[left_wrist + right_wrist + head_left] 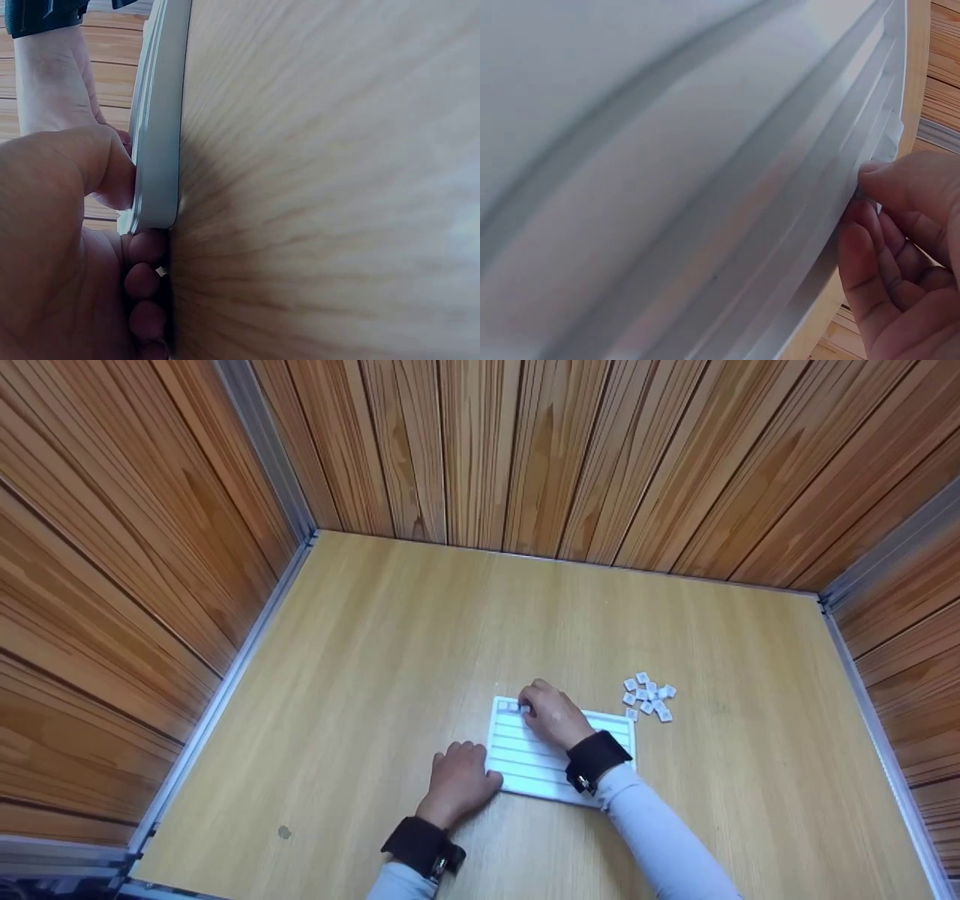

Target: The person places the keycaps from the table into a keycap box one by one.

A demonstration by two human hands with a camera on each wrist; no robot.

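A white ridged board (529, 769) with parallel slots lies flat on the table. My left hand (461, 778) holds its near left corner, the thumb (112, 169) over the rim and the fingertips (144, 281) low against the side by the tabletop. Over the far row, my right hand (556, 717) pinches a small white square tile (524, 709) between thumb and fingers, close to the slot. The fingers mostly hide that tile in the right wrist view. Just left of it, another small tile (504, 706) sits in the same far row.
A loose cluster of several small white tiles (651, 690) lies to the right of the board. One tile (631, 714) is right by the board's far right corner. Wood-plank walls (480, 450) enclose the tabletop (420, 622) at the back and sides.
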